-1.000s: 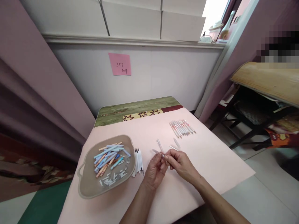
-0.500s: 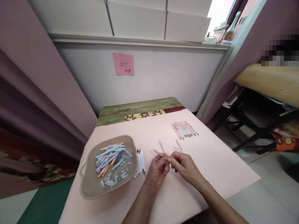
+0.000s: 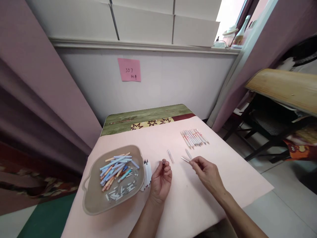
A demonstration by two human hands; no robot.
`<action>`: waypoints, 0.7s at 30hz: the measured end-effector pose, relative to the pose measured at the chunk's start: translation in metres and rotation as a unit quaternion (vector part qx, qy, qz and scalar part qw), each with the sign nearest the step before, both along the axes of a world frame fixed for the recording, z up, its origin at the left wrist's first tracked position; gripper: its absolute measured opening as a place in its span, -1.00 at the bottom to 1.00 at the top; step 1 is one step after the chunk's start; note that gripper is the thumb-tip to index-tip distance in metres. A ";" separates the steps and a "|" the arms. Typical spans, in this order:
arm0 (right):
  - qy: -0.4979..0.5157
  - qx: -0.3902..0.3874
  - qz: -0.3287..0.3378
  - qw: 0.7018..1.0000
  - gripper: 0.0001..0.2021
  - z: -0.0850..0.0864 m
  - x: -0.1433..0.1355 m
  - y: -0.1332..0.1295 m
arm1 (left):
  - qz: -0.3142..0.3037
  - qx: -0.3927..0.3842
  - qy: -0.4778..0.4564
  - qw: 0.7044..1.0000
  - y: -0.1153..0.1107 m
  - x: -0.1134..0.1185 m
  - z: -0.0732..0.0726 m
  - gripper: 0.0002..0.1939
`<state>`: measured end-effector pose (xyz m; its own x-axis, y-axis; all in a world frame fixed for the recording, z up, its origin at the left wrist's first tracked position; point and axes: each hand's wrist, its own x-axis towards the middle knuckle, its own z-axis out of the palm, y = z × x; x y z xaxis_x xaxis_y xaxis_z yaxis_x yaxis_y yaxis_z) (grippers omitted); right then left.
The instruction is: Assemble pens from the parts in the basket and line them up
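Observation:
My left hand (image 3: 161, 181) is closed, palm up, with a small clear pen part (image 3: 162, 162) between thumb and fingertips; most of that part is hidden. My right hand (image 3: 206, 170) pinches the near end of a thin white pen refill (image 3: 185, 159) low over the table. Just beyond its fingertips lies a translucent pen barrel (image 3: 188, 153). Between the hands, a clear pen cap (image 3: 170, 156) rests on the pink cloth. White refills with dark tips (image 3: 147, 173) lie side by side to the left of my left hand.
A beige basket (image 3: 86, 193) at the left holds blue and orange pen pieces (image 3: 116, 170) and small clear and white parts (image 3: 121, 191). Several assembled pens (image 3: 194, 138) lie in a row at the back right. A wooden table (image 3: 284, 84) stands farther right.
My hands have moved apart from where they met on a translucent pen piece. My right hand has gone right to the white refill; my left stays near the middle with a clear part.

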<state>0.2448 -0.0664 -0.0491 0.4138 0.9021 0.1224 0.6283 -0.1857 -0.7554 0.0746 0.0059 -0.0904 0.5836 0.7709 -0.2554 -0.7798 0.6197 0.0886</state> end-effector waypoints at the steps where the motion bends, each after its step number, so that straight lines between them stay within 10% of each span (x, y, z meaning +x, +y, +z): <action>1: -0.045 -0.011 -0.021 0.999 -0.70 -0.002 0.006 -0.002 | -0.006 0.001 -0.003 1.000 0.001 0.000 0.000 -0.89; 9: -0.248 -0.116 -0.069 0.959 -0.85 -0.031 0.018 -0.010 | 0.001 0.049 0.050 0.998 0.004 0.002 -0.007 -0.92; 21: -0.196 -0.134 -0.058 0.970 -0.88 -0.036 0.021 -0.005 | 0.001 0.014 0.098 0.995 0.007 0.004 -0.008 -0.88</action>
